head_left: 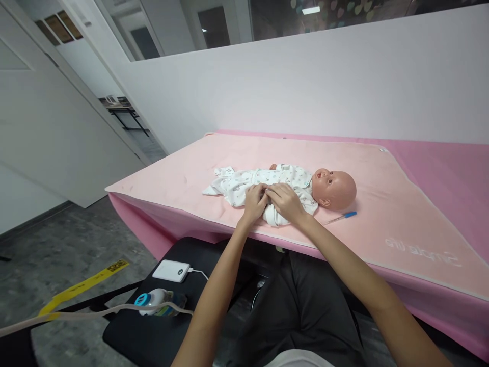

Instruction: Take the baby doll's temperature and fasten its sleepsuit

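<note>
The doll [280, 176] is lying on a towel [168, 178], head [341, 191] toward 3 o'clock. Left hand [254, 203] and right hand [284, 202] are curling over its 6-o'clock side; grip unclear. It is looking light, trunk [292, 176] probably offering the surest hold.

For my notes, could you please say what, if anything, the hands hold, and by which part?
Left hand and right hand meet at the near side of the doll, over its outfit; whether they grip it cannot be told.

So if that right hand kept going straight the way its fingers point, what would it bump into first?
Probably the left hand: the right hand points toward it, close by over the doll, though whether the two touch is unclear.
</note>
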Available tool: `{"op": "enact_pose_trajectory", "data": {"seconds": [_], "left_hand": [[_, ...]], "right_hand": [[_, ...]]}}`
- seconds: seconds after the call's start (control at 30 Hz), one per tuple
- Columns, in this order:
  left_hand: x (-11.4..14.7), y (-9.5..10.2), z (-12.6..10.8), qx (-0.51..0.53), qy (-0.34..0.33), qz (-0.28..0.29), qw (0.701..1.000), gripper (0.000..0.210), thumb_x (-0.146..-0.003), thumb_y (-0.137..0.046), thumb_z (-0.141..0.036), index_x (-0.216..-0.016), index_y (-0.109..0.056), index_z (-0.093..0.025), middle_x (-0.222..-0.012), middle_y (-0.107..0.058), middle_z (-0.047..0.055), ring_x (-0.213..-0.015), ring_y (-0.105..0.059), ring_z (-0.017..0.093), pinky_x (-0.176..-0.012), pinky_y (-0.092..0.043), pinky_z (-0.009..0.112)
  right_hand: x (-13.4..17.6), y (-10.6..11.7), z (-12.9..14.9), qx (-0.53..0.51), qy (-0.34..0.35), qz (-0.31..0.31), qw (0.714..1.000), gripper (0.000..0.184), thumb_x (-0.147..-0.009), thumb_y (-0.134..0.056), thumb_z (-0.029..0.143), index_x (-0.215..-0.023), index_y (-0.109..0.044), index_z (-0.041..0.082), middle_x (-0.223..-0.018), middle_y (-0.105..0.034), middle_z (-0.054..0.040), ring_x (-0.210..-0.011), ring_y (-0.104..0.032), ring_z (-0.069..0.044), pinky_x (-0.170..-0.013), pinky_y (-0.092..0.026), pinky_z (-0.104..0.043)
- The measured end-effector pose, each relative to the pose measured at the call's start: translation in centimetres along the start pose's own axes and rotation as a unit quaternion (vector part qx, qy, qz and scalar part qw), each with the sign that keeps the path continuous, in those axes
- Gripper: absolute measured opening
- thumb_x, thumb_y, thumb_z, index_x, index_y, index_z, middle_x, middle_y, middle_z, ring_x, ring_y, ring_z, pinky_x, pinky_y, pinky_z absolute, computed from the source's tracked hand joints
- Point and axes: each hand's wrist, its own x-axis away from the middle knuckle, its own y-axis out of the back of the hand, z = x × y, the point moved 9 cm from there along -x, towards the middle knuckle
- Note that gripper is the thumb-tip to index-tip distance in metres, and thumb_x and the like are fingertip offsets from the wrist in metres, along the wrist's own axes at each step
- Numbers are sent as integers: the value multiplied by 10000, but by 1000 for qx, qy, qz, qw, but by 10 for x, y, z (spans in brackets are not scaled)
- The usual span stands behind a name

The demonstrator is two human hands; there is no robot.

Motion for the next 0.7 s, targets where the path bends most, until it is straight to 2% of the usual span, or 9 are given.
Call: {"op": "enact_pose_trajectory", "data": {"seconds": [0.2,0.53,0.7], "left_hand": [[-1,-2,3,11,16,2,1000,166,-901,-432,-253,-903,-594,-217,-890,-662,8,-870,-550,188,-890,-320,361],[1,0,2,18,16,-8,1000,202,-898,-437,-248,-833,-627,-222,-825,-667,-5,-824,-554,183,-874,-326,362],[3,1,-5,5,4,-11,1000,190,-901,-416,-250,-815,-580,-209,-825,-656,7,-825,-555,184,-855,-336,355]], "right_hand": [[0,-16,-10,-44,-61,22,997,252,-924,-418,151,-1007,-654,118,-1037,-682,-112,-930,-605,-205,-871,-482,-351],[3,-17,-17,-47,-100,40,993,252,-944,-401,190,-891,-641,133,-818,-666,-84,-783,-578,-209,-758,-471,-329],[3,-19,-19,-50,-123,50,990,226,-932,-410,165,-901,-631,136,-831,-646,-85,-805,-558,-210,-774,-457,-326]]}}
